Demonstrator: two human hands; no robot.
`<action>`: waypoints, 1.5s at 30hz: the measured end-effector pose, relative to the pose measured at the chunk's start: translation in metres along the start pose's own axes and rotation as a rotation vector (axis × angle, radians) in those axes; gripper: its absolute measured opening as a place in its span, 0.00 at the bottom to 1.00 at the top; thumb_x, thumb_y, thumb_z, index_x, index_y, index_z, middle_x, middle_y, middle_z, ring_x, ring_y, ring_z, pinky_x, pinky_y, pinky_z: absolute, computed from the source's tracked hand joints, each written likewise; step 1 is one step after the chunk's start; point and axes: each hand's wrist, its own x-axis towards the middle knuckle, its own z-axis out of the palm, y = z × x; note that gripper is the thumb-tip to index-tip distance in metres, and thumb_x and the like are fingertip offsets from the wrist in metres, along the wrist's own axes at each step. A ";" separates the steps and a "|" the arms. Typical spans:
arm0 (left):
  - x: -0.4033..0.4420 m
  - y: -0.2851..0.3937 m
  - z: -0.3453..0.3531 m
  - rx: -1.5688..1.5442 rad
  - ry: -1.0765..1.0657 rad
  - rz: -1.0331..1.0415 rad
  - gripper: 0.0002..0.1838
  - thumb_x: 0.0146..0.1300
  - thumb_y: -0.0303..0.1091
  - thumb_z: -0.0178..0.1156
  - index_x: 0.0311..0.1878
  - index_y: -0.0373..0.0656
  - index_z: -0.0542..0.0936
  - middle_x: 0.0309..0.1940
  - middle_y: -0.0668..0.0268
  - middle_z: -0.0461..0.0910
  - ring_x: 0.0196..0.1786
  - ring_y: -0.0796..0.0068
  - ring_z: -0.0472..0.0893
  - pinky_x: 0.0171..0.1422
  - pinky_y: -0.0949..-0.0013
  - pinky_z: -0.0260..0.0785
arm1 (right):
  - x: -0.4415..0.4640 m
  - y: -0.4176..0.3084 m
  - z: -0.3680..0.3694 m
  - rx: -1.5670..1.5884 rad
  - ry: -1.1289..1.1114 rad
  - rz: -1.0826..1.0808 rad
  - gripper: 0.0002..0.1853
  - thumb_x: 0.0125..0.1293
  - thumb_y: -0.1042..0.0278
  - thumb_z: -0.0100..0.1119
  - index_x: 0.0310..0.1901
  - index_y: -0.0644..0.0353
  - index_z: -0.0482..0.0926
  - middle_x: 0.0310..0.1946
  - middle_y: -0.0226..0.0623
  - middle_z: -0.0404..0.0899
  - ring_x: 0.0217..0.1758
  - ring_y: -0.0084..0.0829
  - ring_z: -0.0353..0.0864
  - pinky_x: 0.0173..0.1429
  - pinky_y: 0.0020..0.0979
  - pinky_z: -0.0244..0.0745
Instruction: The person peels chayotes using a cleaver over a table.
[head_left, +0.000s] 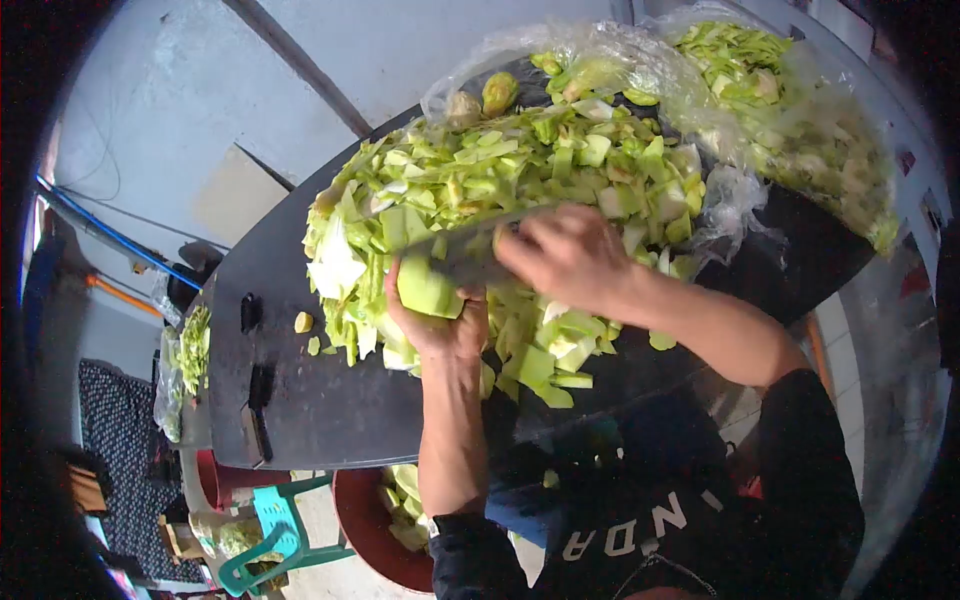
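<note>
My left hand (455, 325) is closed around a pale green peeled fruit (428, 292), holding it up over the front of a large heap. In my right hand (570, 255) is a large broad-bladed knife (462, 252), slightly blurred. Its blade lies across the top of the fruit; whether it touches cannot be made out. Beneath and behind both hands spreads the heap of green and whitish cut slices (480, 170). A few slices (545, 375) hang near the table's front edge.
The heap rests on a dark table (285, 390). Clear plastic bags (800, 150) with more slices lie at the back right. Black objects (258, 385) sit on the left side. Below stand a red tub (365, 530) holding pieces and a teal plastic stool (285, 535).
</note>
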 end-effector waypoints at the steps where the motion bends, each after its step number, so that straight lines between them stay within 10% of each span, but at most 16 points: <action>1: 0.000 0.000 0.004 0.020 0.015 -0.023 0.26 0.67 0.54 0.47 0.51 0.40 0.77 0.38 0.58 0.80 0.38 0.64 0.79 0.19 0.76 0.70 | -0.001 0.011 0.006 0.045 -0.080 0.123 0.09 0.50 0.74 0.60 0.36 0.57 0.77 0.23 0.35 0.76 0.25 0.38 0.80 0.28 0.38 0.75; 6: 0.001 0.004 0.009 -0.062 -0.235 -0.129 0.26 0.68 0.53 0.47 0.52 0.37 0.76 0.39 0.49 0.78 0.33 0.62 0.77 0.22 0.74 0.73 | -0.004 0.022 -0.004 0.014 -0.074 0.182 0.14 0.47 0.76 0.61 0.39 0.58 0.78 0.26 0.36 0.79 0.27 0.41 0.81 0.30 0.39 0.76; 10: 0.008 0.001 0.021 0.068 0.280 0.060 0.26 0.75 0.52 0.41 0.59 0.37 0.72 0.48 0.48 0.76 0.44 0.57 0.78 0.43 0.62 0.80 | 0.007 0.024 -0.024 0.027 0.022 0.213 0.14 0.50 0.75 0.62 0.41 0.60 0.79 0.29 0.37 0.81 0.28 0.41 0.82 0.31 0.39 0.76; 15: 0.017 0.000 0.019 -0.022 0.236 0.117 0.21 0.74 0.49 0.47 0.54 0.40 0.74 0.49 0.54 0.78 0.50 0.55 0.76 0.61 0.49 0.72 | 0.025 0.020 -0.061 0.350 0.188 0.377 0.05 0.60 0.71 0.61 0.36 0.60 0.77 0.23 0.42 0.79 0.23 0.44 0.80 0.26 0.40 0.73; 21: 0.053 -0.014 0.038 0.010 0.215 0.228 0.21 0.74 0.48 0.49 0.57 0.41 0.71 0.53 0.57 0.74 0.54 0.59 0.74 0.60 0.53 0.71 | 0.021 0.024 -0.065 0.640 0.003 0.617 0.11 0.66 0.65 0.60 0.34 0.66 0.75 0.15 0.46 0.73 0.17 0.44 0.75 0.23 0.39 0.66; 34: 0.059 -0.045 0.056 -0.033 0.198 0.176 0.18 0.66 0.47 0.47 0.40 0.40 0.75 0.33 0.58 0.78 0.37 0.61 0.77 0.48 0.54 0.72 | 0.013 0.012 -0.057 0.563 0.022 0.369 0.10 0.66 0.67 0.60 0.29 0.63 0.76 0.18 0.46 0.75 0.21 0.48 0.77 0.23 0.41 0.68; 45: 0.043 -0.044 0.051 0.083 0.168 0.197 0.13 0.67 0.44 0.45 0.41 0.47 0.73 0.41 0.65 0.77 0.46 0.65 0.76 0.54 0.58 0.69 | 0.019 -0.001 -0.058 0.503 0.015 0.387 0.07 0.63 0.68 0.63 0.31 0.62 0.79 0.18 0.41 0.77 0.17 0.38 0.78 0.23 0.35 0.70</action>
